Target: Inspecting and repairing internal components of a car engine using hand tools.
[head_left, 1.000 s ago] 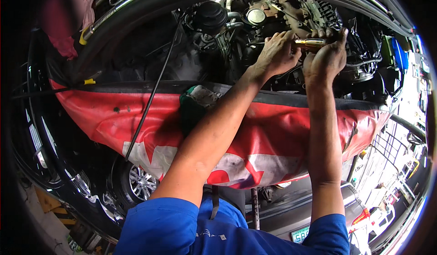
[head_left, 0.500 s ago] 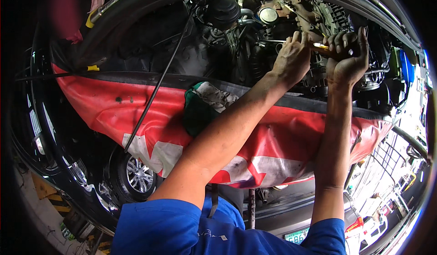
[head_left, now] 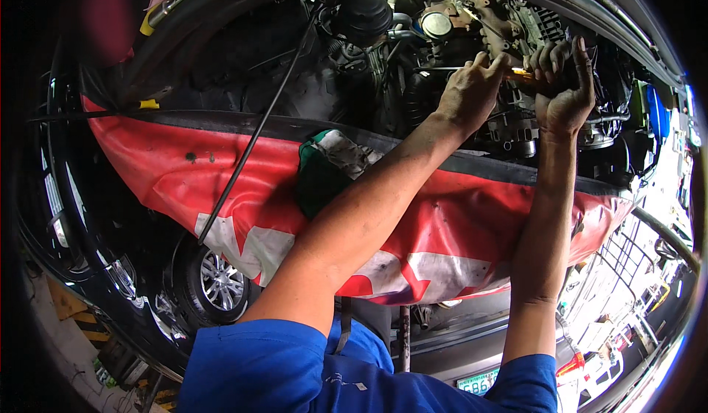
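Note:
A screwdriver (head_left: 519, 74) with a see-through amber handle lies nearly level over the engine bay, its thin metal shaft pointing left. My left hand (head_left: 472, 92) is closed around it between the shaft and the handle, knuckles up. At the handle's right end is my right hand (head_left: 565, 88), palm turned up, with its fingers loosened and apart and the thumb raised. Whether the right fingers touch the handle I cannot tell. Below and around both hands are dark engine parts (head_left: 516, 134); the shaft's tip is hard to make out against them.
A red and white fender cover (head_left: 192, 158) drapes over the car's edge under my forearms. On it rests a green and grey cloth (head_left: 324, 166). A thin prop rod (head_left: 258, 129) slants across the left side. A round black cover (head_left: 363, 13) stands among the engine parts.
My right hand's fingers have uncurled from around the screwdriver handle and spread upward. The left hand keeps its grip, shifted only slightly.

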